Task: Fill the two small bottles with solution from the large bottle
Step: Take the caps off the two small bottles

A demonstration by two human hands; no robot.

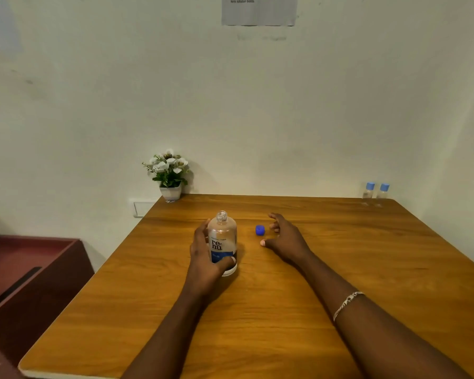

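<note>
The large clear bottle [222, 236] with a blue and white label stands upright on the wooden table [257, 310], its neck uncapped. My left hand [203, 255] grips it from the left, thumb across the label. Its dark blue cap [260, 230] lies on the table just right of the bottle. My right hand [285, 237] hovers right beside the cap with fingers loosely spread, holding nothing. Two small clear bottles [368, 191] [383, 192] with light blue caps stand side by side at the table's far right corner, against the wall.
A small white pot of white flowers [169, 173] sits at the table's far left corner. A dark red cabinet [25, 277] stands left of the table. A printed sheet [259, 9] hangs on the wall above.
</note>
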